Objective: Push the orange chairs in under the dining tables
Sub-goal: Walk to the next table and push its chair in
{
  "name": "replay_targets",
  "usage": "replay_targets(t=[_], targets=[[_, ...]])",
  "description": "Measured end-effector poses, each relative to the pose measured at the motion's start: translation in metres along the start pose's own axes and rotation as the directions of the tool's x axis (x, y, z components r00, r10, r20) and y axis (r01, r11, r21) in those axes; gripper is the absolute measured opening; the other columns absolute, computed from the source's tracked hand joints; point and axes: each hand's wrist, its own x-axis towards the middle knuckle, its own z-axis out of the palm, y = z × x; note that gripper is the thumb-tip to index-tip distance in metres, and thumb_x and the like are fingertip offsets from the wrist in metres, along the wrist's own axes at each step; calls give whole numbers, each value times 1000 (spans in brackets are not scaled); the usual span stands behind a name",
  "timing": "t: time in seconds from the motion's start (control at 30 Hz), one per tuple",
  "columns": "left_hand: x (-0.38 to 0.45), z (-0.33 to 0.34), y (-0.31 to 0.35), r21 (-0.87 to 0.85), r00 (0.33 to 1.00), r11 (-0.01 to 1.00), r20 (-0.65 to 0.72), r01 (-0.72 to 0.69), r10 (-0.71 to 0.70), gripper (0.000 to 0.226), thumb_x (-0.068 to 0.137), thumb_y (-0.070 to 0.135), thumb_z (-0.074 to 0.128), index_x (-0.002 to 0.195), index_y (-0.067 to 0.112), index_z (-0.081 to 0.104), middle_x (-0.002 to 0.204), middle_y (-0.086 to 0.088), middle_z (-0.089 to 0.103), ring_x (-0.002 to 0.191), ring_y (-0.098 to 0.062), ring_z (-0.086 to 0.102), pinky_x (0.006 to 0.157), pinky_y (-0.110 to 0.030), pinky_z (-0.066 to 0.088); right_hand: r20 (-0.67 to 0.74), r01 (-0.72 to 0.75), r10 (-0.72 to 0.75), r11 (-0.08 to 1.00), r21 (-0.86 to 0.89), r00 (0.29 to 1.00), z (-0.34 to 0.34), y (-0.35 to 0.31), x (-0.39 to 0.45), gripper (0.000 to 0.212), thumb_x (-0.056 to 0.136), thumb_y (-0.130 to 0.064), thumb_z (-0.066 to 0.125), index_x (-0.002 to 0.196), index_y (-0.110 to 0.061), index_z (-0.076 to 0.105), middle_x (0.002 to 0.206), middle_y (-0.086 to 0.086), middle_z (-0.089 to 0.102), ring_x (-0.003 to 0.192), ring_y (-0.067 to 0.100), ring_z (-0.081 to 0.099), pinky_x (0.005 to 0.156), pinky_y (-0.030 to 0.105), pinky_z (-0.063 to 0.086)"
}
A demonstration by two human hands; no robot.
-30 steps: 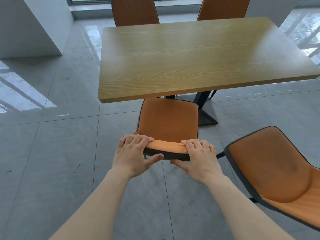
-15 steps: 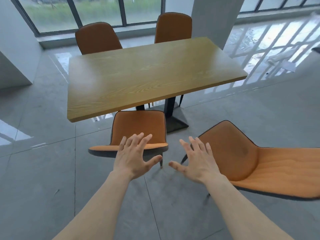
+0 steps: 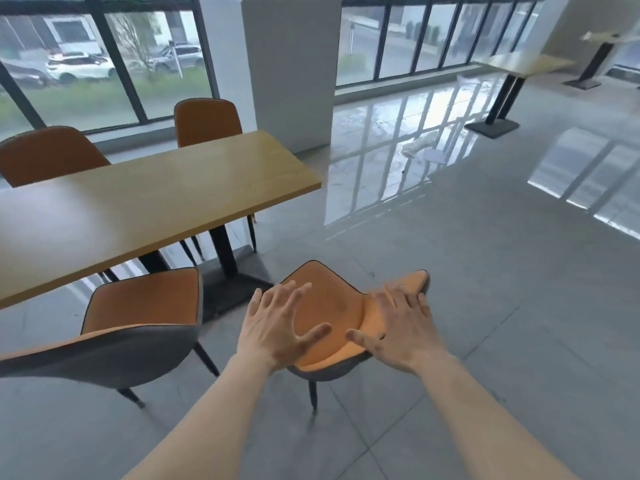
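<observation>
A wooden dining table point(image 3: 149, 206) stands at the left. One orange chair point(image 3: 142, 306) sits at its near side with the seat partly under the top. A second orange chair point(image 3: 332, 306) stands clear of the table, to the right of its base, turned at an angle. My left hand point(image 3: 280, 327) and my right hand point(image 3: 401, 327) hover over that chair's backrest, fingers spread, holding nothing. Whether they touch it I cannot tell. Two more orange chairs point(image 3: 48, 155) point(image 3: 207, 121) stand at the table's far side.
A white pillar point(image 3: 291, 71) rises behind the table's right end. Windows run along the back wall. Another table point(image 3: 519, 64) on a black pedestal stands at the far right. White scraps point(image 3: 422, 148) lie on the glossy grey floor. Open floor stretches to the right.
My hands let go of the left chair's backrest, opened, and moved right over the angled chair. The view swung right and up, away from the table.
</observation>
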Motion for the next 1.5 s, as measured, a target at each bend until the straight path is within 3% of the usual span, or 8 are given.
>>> replay_targets(t=[0.17,0.37,0.63,0.87,1.1,1.2,1.3,1.5], targets=[[44,40,85,-20,1000,1000,9,-7,8,93,78,99,26,156,50,14,168,9,22,156,-21,16,128,-48,-4,-22,-12,11,999,-32,1000,-26,100,12,109,70,-98,28,159,-37,14,170,4,13,158,29,3,127,57,6],[121,84,128,-53,999,998,18,42,-41,90,80,97,29,155,49,16,167,8,25,155,-19,16,128,-50,0,-6,9,-10,998,-56,1000,-29,180,84,115,65,-102,24,160,-39,9,170,6,14,158,29,5,127,57,8],[166,120,150,-63,970,968,39,242,-240,91,79,97,23,157,49,13,169,7,22,156,-20,16,128,-48,-2,196,175,-158,982,-74,968,-26,225,161,107,75,-95,39,161,-38,11,172,5,10,159,26,-1,128,55,4],[133,163,169,-33,860,860,18,510,-509,93,77,99,20,156,50,11,170,9,19,157,-19,12,125,-44,-6,317,409,-375,911,-48,871,0,244,191,110,74,-96,39,162,-38,7,173,4,6,160,26,-3,128,54,4],[99,212,199,-91,741,737,18,669,-671,96,74,101,19,156,49,18,166,13,25,153,-13,17,128,-45,4,383,610,-551,791,-45,742,35,256,210,112,73,-97,40,162,-37,7,173,4,8,159,27,-2,129,55,0],[100,222,199,-61,713,711,-2,700,-702,93,76,99,18,152,47,32,156,17,41,144,-12,32,126,-42,13,404,648,-582,761,-36,706,48,254,220,110,73,-99,35,161,-38,12,171,3,17,159,27,8,129,55,3],[102,224,196,-29,704,704,-3,709,-710,90,77,99,17,145,46,42,139,21,54,129,-12,46,116,-40,28,373,673,-611,738,-51,699,60,255,224,105,73,-100,27,157,-37,28,161,-3,38,152,24,25,128,55,9],[105,225,188,12,718,718,-14,696,-696,88,76,101,18,139,46,47,129,21,58,118,-11,52,108,-39,38,370,727,-647,673,-134,667,63,250,236,105,70,-103,16,148,-37,42,143,-6,55,136,24,46,124,50,24]])
